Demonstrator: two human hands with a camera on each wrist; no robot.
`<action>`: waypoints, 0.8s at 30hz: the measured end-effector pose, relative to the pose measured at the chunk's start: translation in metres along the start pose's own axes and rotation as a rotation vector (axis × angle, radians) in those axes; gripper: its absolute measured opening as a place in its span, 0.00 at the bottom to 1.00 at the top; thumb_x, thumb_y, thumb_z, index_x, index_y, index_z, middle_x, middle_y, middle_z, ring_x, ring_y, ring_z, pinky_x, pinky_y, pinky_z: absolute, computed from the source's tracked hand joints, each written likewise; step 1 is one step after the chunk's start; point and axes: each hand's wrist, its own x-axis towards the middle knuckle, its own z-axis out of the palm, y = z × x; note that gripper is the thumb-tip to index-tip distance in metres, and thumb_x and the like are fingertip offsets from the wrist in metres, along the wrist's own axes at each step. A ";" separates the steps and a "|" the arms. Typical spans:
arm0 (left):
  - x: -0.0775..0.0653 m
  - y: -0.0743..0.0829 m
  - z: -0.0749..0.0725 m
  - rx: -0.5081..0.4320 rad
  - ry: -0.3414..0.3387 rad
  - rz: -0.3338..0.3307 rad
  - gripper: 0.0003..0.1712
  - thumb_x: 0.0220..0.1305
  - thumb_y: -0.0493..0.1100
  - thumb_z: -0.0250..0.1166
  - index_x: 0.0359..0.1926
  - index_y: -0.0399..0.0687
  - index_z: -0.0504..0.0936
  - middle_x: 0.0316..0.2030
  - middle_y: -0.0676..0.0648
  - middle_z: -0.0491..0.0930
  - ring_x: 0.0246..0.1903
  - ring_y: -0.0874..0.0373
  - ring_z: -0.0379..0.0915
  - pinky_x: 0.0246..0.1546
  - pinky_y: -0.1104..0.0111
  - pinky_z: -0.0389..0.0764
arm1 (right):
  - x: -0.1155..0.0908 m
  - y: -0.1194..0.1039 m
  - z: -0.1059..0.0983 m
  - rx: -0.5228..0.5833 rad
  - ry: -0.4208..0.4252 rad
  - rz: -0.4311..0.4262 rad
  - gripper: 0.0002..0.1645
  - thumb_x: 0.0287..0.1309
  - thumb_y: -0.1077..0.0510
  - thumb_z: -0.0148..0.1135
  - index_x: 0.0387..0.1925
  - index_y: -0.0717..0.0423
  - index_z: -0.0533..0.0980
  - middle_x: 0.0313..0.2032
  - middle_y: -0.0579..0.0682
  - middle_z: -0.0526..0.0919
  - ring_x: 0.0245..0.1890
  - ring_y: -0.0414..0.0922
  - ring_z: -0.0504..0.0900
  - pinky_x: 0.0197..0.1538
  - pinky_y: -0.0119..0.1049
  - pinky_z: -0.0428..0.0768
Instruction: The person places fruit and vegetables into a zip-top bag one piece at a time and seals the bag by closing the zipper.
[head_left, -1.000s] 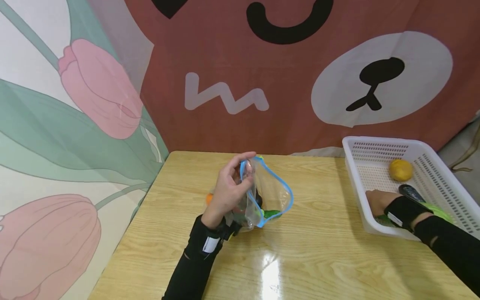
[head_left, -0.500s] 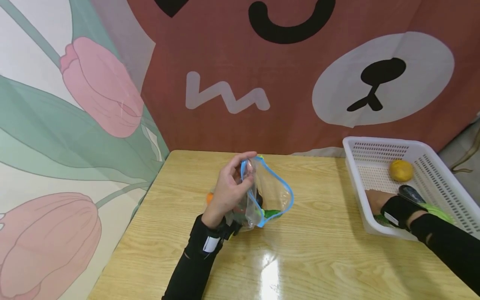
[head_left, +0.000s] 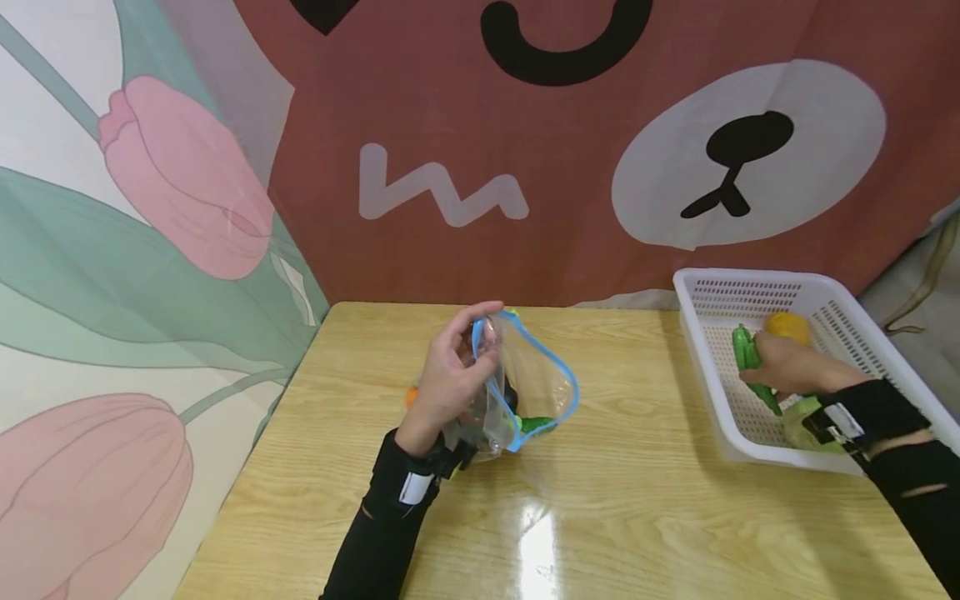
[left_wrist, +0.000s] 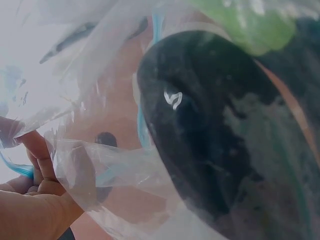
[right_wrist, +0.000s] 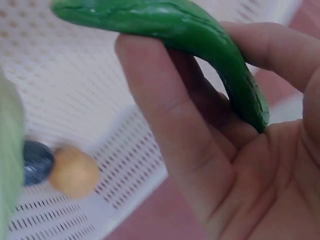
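My left hand [head_left: 453, 375] pinches the rim of a clear zip bag [head_left: 536, 367] with a blue edge, its mouth spread to the right. Through the plastic in the left wrist view, a large dark eggplant-like thing [left_wrist: 200, 120] and a light green piece [left_wrist: 250, 25] show. A green item [head_left: 536, 424] lies low inside the bag's mouth, and something orange [head_left: 412, 395] shows behind the hand. Over the white basket [head_left: 701, 367], my right hand [head_left: 798, 367] grips a curved green cucumber [right_wrist: 200, 35] between thumb and fingers.
Inside the basket are a yellow-orange round fruit [head_left: 787, 326], a pale green vegetable [head_left: 802, 425] and a dark item [right_wrist: 37, 162] beside the fruit. The wooden table [head_left: 630, 500] runs between bag and basket. A printed cloth [head_left: 570, 258] hangs along the back edge.
My right hand has risen from the basket's near left corner, now with the cucumber in its grip. The left hand keeps its hold on the bag. The head view has shifted slightly.
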 end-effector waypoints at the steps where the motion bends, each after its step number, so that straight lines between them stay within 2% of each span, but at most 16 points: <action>1: 0.000 0.000 0.000 0.004 -0.001 0.000 0.26 0.56 0.24 0.53 0.58 0.28 0.68 0.35 0.48 0.67 0.33 0.59 0.63 0.31 0.74 0.67 | -0.002 -0.001 -0.005 0.007 0.032 -0.005 0.32 0.55 0.59 0.61 0.45 0.80 0.56 0.27 0.60 0.71 0.24 0.46 0.77 0.23 0.39 0.80; 5: 0.001 0.001 0.000 0.008 -0.002 -0.003 0.25 0.56 0.25 0.53 0.58 0.28 0.68 0.35 0.49 0.67 0.33 0.59 0.63 0.31 0.74 0.68 | -0.013 -0.007 -0.019 0.042 0.141 -0.063 0.27 0.57 0.59 0.60 0.44 0.76 0.58 0.26 0.58 0.72 0.21 0.46 0.78 0.22 0.40 0.79; 8: 0.000 0.001 0.000 0.004 -0.004 -0.010 0.26 0.56 0.26 0.53 0.58 0.28 0.68 0.35 0.48 0.67 0.33 0.59 0.64 0.31 0.74 0.68 | -0.022 -0.019 -0.029 0.026 0.207 -0.094 0.23 0.60 0.59 0.59 0.41 0.74 0.60 0.24 0.57 0.73 0.20 0.47 0.77 0.20 0.38 0.76; 10: 0.000 0.001 0.001 0.003 -0.006 -0.016 0.26 0.56 0.26 0.53 0.58 0.27 0.68 0.35 0.47 0.67 0.32 0.59 0.64 0.30 0.74 0.68 | -0.030 -0.033 -0.035 0.010 0.256 -0.107 0.26 0.61 0.58 0.59 0.44 0.76 0.57 0.25 0.57 0.72 0.21 0.46 0.75 0.20 0.37 0.74; 15: 0.000 0.002 0.003 0.007 -0.007 -0.019 0.26 0.56 0.25 0.53 0.58 0.26 0.68 0.35 0.46 0.67 0.33 0.60 0.64 0.31 0.74 0.69 | -0.049 -0.077 -0.038 -0.019 0.460 -0.228 0.29 0.60 0.59 0.61 0.49 0.74 0.56 0.25 0.57 0.69 0.18 0.44 0.68 0.17 0.33 0.67; 18: 0.001 0.002 0.004 0.012 -0.007 -0.014 0.26 0.56 0.24 0.53 0.58 0.27 0.68 0.35 0.48 0.67 0.33 0.59 0.64 0.30 0.74 0.68 | -0.057 -0.108 -0.031 -0.013 0.572 -0.326 0.28 0.56 0.62 0.65 0.48 0.70 0.58 0.27 0.56 0.69 0.18 0.42 0.67 0.17 0.32 0.65; 20: 0.002 0.002 0.005 0.017 -0.004 -0.012 0.26 0.56 0.24 0.53 0.58 0.28 0.69 0.35 0.49 0.67 0.32 0.59 0.64 0.30 0.74 0.68 | -0.058 -0.128 -0.025 0.004 0.627 -0.425 0.30 0.51 0.67 0.67 0.49 0.70 0.60 0.29 0.56 0.71 0.19 0.39 0.70 0.18 0.29 0.68; 22: 0.003 0.002 0.005 0.016 -0.003 -0.012 0.26 0.55 0.25 0.54 0.58 0.28 0.69 0.35 0.49 0.68 0.32 0.59 0.64 0.30 0.74 0.68 | -0.059 -0.146 -0.018 0.052 0.664 -0.526 0.32 0.47 0.71 0.68 0.50 0.71 0.60 0.31 0.56 0.73 0.21 0.36 0.74 0.19 0.27 0.72; 24: 0.003 0.002 0.006 0.018 -0.005 -0.008 0.26 0.56 0.26 0.54 0.58 0.28 0.69 0.34 0.49 0.68 0.32 0.59 0.64 0.30 0.74 0.68 | -0.059 -0.163 -0.013 0.140 0.659 -0.623 0.33 0.45 0.74 0.68 0.51 0.72 0.60 0.33 0.56 0.75 0.23 0.35 0.77 0.21 0.25 0.75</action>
